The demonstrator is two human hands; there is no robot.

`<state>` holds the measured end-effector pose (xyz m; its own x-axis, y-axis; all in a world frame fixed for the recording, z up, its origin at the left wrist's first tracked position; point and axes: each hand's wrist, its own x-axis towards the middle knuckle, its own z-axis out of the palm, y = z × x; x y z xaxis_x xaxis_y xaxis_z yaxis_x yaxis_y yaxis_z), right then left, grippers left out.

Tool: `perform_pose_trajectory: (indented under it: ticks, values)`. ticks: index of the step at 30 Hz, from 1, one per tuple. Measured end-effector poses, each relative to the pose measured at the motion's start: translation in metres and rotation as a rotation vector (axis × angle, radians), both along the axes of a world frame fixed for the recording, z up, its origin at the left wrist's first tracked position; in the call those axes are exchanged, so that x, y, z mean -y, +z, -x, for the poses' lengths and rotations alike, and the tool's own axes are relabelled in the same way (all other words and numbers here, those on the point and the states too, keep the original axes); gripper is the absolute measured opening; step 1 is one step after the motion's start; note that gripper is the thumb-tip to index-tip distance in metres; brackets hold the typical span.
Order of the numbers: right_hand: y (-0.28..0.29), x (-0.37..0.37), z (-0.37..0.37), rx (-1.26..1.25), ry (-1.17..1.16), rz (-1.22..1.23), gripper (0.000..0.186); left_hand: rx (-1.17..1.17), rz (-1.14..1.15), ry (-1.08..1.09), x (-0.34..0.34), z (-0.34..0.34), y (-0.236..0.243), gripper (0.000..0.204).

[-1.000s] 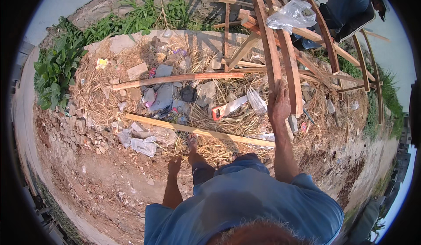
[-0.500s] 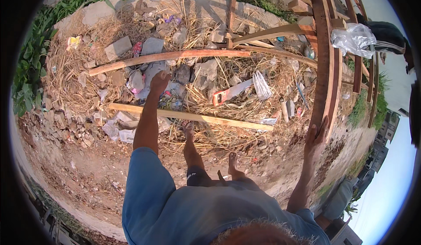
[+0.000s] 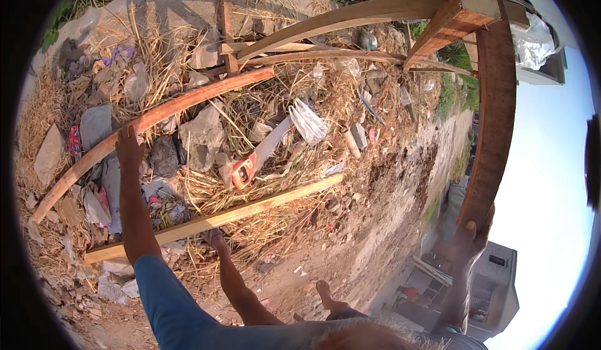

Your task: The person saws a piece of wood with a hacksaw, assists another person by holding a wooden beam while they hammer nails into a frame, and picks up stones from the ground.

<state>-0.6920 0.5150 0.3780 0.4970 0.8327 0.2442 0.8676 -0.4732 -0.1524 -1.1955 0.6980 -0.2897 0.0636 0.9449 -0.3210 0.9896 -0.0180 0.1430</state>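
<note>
Your right hand grasps the lower end of the dark beam. Your left hand is on the reddish plank; whether it grips, I cannot tell. In the gap before the pale batten lies the handsaw.

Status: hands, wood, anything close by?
Left hand at reddish plank, grip unclear. Right hand at lower end of dark beam. Orange-handled saw between reddish plank and pale plank.

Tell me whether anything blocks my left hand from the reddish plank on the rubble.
Nothing visible does: your left hand overlaps the reddish plank in view, though contact is hard to confirm. The orange-handled saw lies to the right of that hand.
</note>
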Motion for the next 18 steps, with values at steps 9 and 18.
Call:
perform_pose_trajectory:
  ticks: [9,18]
  values:
    - [-0.016,0.023,-0.017,0.020,-0.048,-0.046,0.070,-0.321,-0.067,-0.019,-0.039,0.002,-0.054,0.072]
    - [0.002,0.013,-0.016,0.040,0.064,0.032,0.064,-0.285,-0.068,-0.107,0.000,0.002,0.034,0.068]
